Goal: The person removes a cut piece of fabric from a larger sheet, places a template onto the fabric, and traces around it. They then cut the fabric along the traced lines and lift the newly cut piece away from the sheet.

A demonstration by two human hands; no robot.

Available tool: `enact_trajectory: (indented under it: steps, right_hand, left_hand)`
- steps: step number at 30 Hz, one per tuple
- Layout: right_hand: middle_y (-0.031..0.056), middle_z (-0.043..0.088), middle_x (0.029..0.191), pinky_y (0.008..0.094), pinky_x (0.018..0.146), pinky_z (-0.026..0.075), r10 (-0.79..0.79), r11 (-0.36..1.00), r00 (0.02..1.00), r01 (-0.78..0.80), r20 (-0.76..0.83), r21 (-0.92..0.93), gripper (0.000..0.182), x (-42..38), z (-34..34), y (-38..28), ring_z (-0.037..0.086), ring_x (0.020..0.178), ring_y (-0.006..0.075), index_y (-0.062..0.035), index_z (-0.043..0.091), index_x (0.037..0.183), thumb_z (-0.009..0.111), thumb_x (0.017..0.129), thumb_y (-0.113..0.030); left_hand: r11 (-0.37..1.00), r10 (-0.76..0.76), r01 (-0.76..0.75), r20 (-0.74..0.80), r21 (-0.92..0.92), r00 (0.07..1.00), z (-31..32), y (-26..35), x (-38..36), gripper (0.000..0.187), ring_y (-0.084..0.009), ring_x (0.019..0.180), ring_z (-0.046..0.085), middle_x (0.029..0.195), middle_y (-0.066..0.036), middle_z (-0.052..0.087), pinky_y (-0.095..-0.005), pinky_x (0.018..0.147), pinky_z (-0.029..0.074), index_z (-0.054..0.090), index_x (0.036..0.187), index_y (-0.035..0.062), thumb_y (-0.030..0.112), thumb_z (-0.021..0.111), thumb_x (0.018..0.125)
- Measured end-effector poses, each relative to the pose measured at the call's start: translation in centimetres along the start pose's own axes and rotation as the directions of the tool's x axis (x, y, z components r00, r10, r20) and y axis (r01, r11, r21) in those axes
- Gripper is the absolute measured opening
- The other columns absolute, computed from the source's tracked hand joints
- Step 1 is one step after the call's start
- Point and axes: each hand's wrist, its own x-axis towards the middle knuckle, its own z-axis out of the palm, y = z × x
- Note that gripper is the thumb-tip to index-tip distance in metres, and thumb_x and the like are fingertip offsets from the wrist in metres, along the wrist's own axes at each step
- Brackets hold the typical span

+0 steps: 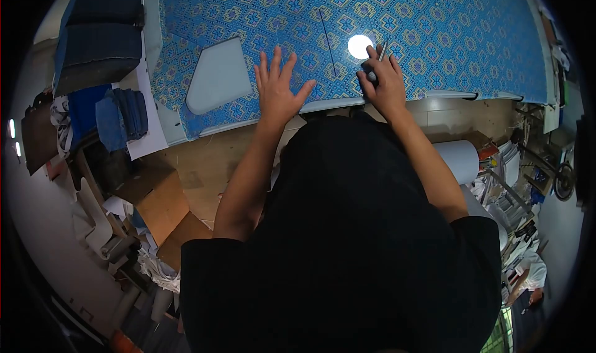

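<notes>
Left hand (pixel 277 86) lies flat, fingers spread wide, palm down on the blue patterned fabric (pixel 434 30) covering the desk (pixel 211 154). Right hand (pixel 383 80) is closed around a dark tool (pixel 372 74) with a thin metal part; exact type cannot be told. Tool rests on the fabric near the front edge, just below a bright round spot (pixel 360 46). Grey cut piece (pixel 217 74) lies left of the left hand.

- Both bare arms are stretched forward, elbows slightly bent.
- The left hand (pixel 277 87) is laid flat, palm down, fingers spread wide.
- The right hand (pixel 383 80) is curled, fingers bent in a grip.
</notes>
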Motion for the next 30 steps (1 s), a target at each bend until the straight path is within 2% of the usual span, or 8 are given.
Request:
enact_trajectory:
  steps: [8, 10, 14, 17, 19, 23, 25, 30]
  right_hand:
    - [0.0121, 0.062, 0.142, 0.0528, 0.117, 0.033, -0.007, 1.000, 1.000, 0.007, 0.000, -0.001, 0.024, 0.06, 0.03, 0.04, 0.052, 0.138, 0.0333, -0.0095, 0.062, 0.106, 0.075, 0.089, -0.021]
    - [0.0112, 0.061, 0.144, 0.0497, 0.118, 0.032, 0.008, 1.000, 1.000, -0.008, 0.008, 0.006, 0.024, 0.02, 0.09, 0.09, 0.048, 0.143, 0.0310, -0.0098, 0.063, 0.108, 0.075, 0.089, -0.018]
    - [0.0111, 0.061, 0.145, 0.0498, 0.118, 0.032, 0.011, 1.000, 1.000, -0.011, 0.016, 0.003, 0.024, 0.03, 0.01, 0.00, 0.048, 0.143, 0.0309, -0.0100, 0.063, 0.109, 0.075, 0.089, -0.018]
    - [0.0133, 0.063, 0.140, 0.0515, 0.117, 0.033, -0.004, 1.000, 1.000, 0.004, -0.009, 0.000, 0.024, 0.11, -0.10, -0.14, 0.052, 0.137, 0.0338, -0.0089, 0.063, 0.107, 0.074, 0.090, -0.021]
    - [0.0109, 0.061, 0.145, 0.0491, 0.118, 0.032, 0.002, 1.000, 1.000, -0.002, 0.016, 0.000, 0.024, 0.04, -0.09, 0.03, 0.048, 0.143, 0.0307, -0.0098, 0.063, 0.109, 0.075, 0.090, -0.018]
    - [0.0111, 0.062, 0.144, 0.0491, 0.118, 0.033, 0.013, 1.000, 1.000, -0.013, 0.023, 0.004, 0.025, 0.08, -0.19, -0.09, 0.049, 0.142, 0.0313, -0.0088, 0.063, 0.109, 0.075, 0.089, -0.019]
    - [0.0129, 0.065, 0.137, 0.0507, 0.117, 0.034, -0.026, 1.000, 1.000, 0.026, -0.017, -0.003, 0.023, 0.18, -0.19, -0.14, 0.056, 0.132, 0.0330, -0.0076, 0.064, 0.105, 0.074, 0.090, -0.022]
    - [0.0128, 0.065, 0.137, 0.0507, 0.116, 0.035, -0.030, 1.000, 0.999, 0.029, -0.024, -0.012, 0.024, 0.26, -0.32, -0.30, 0.056, 0.131, 0.0330, -0.0079, 0.064, 0.105, 0.074, 0.090, -0.022]
  left_hand:
    - [1.000, 0.000, 0.000, 0.001, -0.004, 1.000, 0.02, -0.05, 0.07, 0.077, -0.0471, 0.154, 0.017, 0.164, -0.017, 0.032, -0.0657, 0.122, 0.012, 0.056, 0.146, 0.0134, 0.057, 0.075, 0.085]
    - [1.000, -0.003, 0.003, 0.004, -0.001, 1.000, 0.01, -0.03, 0.07, 0.077, -0.0470, 0.154, 0.017, 0.164, -0.017, 0.032, -0.0657, 0.122, 0.012, 0.056, 0.146, 0.0135, 0.057, 0.075, 0.085]
    - [1.000, -0.014, 0.014, 0.008, -0.001, 1.000, -0.03, 0.07, 0.07, 0.078, -0.0470, 0.154, 0.017, 0.165, -0.018, 0.031, -0.0653, 0.122, 0.012, 0.055, 0.147, 0.0137, 0.056, 0.075, 0.084]
    - [1.000, -0.018, 0.018, 0.007, -0.005, 1.000, 0.01, 0.09, 0.07, 0.078, -0.0471, 0.154, 0.017, 0.165, -0.018, 0.031, -0.0650, 0.122, 0.012, 0.055, 0.147, 0.0137, 0.056, 0.075, 0.084]
    - [1.000, -0.020, 0.020, 0.012, -0.005, 1.000, 0.00, 0.12, 0.06, 0.079, -0.0469, 0.154, 0.016, 0.165, -0.018, 0.031, -0.0649, 0.122, 0.011, 0.054, 0.147, 0.0137, 0.056, 0.075, 0.084]
    - [1.000, -0.019, 0.019, 0.015, 0.002, 1.000, 0.00, 0.07, 0.06, 0.079, -0.0465, 0.155, 0.015, 0.165, -0.018, 0.031, -0.0647, 0.122, 0.011, 0.054, 0.148, 0.0137, 0.056, 0.075, 0.084]
    - [1.000, -0.017, 0.017, 0.017, 0.003, 1.000, 0.07, 0.04, 0.03, 0.079, -0.0465, 0.155, 0.015, 0.165, -0.018, 0.031, -0.0647, 0.122, 0.011, 0.054, 0.148, 0.0138, 0.056, 0.075, 0.084]
    - [1.000, -0.009, 0.009, 0.010, -0.005, 1.000, 0.10, -0.02, 0.00, 0.079, -0.0468, 0.155, 0.015, 0.165, -0.019, 0.031, -0.0648, 0.122, 0.010, 0.053, 0.148, 0.0134, 0.057, 0.074, 0.085]
